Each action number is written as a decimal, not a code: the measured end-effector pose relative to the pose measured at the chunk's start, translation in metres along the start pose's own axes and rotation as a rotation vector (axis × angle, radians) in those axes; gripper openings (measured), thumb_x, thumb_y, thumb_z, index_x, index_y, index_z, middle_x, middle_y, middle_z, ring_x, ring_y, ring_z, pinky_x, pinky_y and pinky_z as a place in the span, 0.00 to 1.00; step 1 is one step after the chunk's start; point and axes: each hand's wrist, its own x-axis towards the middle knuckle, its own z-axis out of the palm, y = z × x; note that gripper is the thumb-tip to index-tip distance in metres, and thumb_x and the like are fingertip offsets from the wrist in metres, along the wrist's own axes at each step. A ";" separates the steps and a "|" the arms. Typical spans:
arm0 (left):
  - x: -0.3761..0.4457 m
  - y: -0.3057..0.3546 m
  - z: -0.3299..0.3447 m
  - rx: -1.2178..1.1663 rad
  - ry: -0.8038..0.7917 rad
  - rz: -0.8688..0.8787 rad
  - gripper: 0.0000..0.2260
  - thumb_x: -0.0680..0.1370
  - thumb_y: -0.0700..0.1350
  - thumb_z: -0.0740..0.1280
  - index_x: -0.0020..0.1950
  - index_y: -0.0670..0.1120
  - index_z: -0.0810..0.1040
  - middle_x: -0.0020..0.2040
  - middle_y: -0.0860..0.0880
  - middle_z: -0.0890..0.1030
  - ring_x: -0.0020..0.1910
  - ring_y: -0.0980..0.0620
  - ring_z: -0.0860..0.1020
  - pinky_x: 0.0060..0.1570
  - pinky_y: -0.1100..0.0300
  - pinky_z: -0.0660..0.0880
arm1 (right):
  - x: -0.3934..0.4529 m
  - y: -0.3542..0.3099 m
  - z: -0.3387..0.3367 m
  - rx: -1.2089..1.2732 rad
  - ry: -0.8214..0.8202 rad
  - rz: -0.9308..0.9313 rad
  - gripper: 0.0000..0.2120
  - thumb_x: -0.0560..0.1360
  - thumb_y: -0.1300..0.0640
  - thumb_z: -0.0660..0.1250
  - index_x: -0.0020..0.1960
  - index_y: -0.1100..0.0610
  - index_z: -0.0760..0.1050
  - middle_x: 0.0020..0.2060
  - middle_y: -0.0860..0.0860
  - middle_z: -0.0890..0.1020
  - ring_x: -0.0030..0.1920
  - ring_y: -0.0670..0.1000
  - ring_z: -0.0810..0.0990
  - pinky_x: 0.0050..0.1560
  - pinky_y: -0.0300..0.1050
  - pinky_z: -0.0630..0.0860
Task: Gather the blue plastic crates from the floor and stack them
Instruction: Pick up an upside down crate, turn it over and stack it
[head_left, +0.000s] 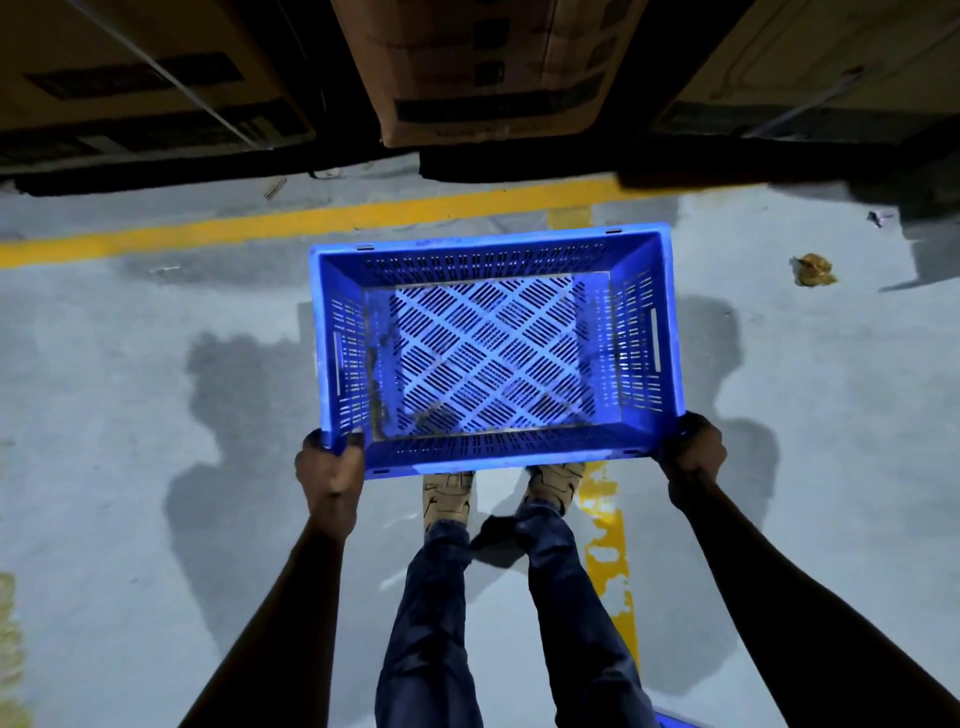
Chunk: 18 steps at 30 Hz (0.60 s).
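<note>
A blue plastic crate (491, 249) with slotted walls and a lattice bottom hangs level above the grey floor, its open top facing me and nothing inside. My left hand (330, 470) grips its near left corner, fingers curled over the rim. At the near right corner my right hand (693, 449) grips the rim the same way. My feet stand just under the crate's near edge. A sliver of another blue crate (678, 721) shows at the bottom edge, by my right leg.
Large cardboard boxes (478, 67) on dark pallets line the far side. A yellow floor line (311, 221) runs across in front of them, another yellow stripe (605, 540) runs toward me. A crumpled scrap (813, 270) lies at the right.
</note>
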 end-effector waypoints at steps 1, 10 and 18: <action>0.000 -0.002 -0.002 0.013 -0.010 0.021 0.14 0.74 0.43 0.70 0.57 0.40 0.78 0.49 0.43 0.81 0.45 0.45 0.78 0.45 0.56 0.72 | 0.002 0.003 0.001 0.021 0.001 -0.008 0.23 0.65 0.73 0.65 0.59 0.61 0.78 0.46 0.59 0.81 0.50 0.62 0.81 0.55 0.61 0.80; -0.002 0.001 -0.001 -0.011 -0.074 0.108 0.16 0.74 0.42 0.72 0.59 0.38 0.76 0.50 0.44 0.80 0.44 0.46 0.79 0.38 0.60 0.72 | -0.002 -0.004 -0.002 0.165 0.042 -0.091 0.28 0.63 0.73 0.66 0.60 0.56 0.80 0.40 0.51 0.82 0.44 0.53 0.80 0.50 0.57 0.81; 0.012 -0.029 0.006 0.106 -0.103 0.069 0.27 0.66 0.52 0.71 0.61 0.42 0.73 0.57 0.40 0.78 0.54 0.41 0.79 0.47 0.51 0.79 | -0.007 0.002 -0.001 0.052 -0.040 -0.028 0.22 0.65 0.68 0.66 0.57 0.55 0.78 0.43 0.54 0.82 0.46 0.57 0.79 0.45 0.49 0.77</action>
